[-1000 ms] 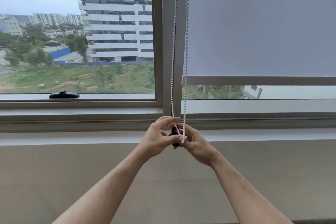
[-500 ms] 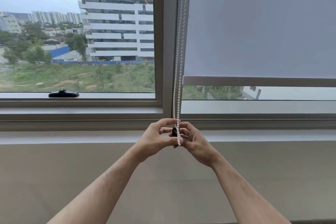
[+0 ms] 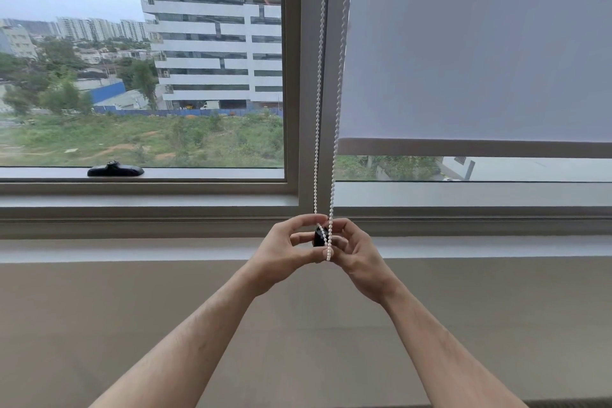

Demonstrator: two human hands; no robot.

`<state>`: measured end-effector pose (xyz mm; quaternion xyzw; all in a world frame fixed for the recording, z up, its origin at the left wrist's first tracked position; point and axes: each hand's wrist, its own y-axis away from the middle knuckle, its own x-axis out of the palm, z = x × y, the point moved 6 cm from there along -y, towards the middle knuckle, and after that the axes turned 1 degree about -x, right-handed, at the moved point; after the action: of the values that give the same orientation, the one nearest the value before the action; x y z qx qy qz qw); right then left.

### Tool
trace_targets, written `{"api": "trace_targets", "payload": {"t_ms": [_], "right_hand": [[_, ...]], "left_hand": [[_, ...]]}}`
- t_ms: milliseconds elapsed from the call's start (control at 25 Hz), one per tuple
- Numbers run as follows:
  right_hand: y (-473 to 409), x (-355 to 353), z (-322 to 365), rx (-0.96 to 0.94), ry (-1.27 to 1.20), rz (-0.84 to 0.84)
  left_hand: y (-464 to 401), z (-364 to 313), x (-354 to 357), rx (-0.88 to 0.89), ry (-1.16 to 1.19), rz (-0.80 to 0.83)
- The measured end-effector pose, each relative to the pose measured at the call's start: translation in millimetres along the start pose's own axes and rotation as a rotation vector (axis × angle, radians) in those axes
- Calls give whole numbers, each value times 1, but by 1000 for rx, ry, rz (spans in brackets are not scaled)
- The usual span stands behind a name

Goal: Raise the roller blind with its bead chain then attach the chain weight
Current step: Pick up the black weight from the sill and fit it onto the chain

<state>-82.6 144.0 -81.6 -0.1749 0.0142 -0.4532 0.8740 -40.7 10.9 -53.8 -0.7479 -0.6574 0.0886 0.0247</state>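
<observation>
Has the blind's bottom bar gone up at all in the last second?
No. The bottom bar sits at the same height above the window frame rail, with the same strip of glass showing.

The left hand (image 3: 281, 250) and right hand (image 3: 359, 255) meet fingertip to fingertip, with the weight (image 3: 320, 237) between them. The chain (image 3: 318, 93) rises straight up from the hands. The blind (image 3: 480, 43) hangs up and right of them; a handle (image 3: 115, 170) lies up and well left, on the sill (image 3: 198, 173).
</observation>
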Motion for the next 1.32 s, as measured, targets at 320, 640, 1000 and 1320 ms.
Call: {"api": "trace_targets", "payload": {"t_ms": [320,640,1000,1320], "right_hand": [[-3,-8,2,-56,102,-107],[-8,-27,-11,0,-1,-157],[-16,-100,-82,352,716,-609],[-48,-123,-119,504,985,-481]], "left_hand": [[-6,3,-3,17,-33,-39],[-13,6,-6,2,12,-63],[-18,3,-7,-10,-15,-40],[-13,1,-8,-25,-15,-24]]}}
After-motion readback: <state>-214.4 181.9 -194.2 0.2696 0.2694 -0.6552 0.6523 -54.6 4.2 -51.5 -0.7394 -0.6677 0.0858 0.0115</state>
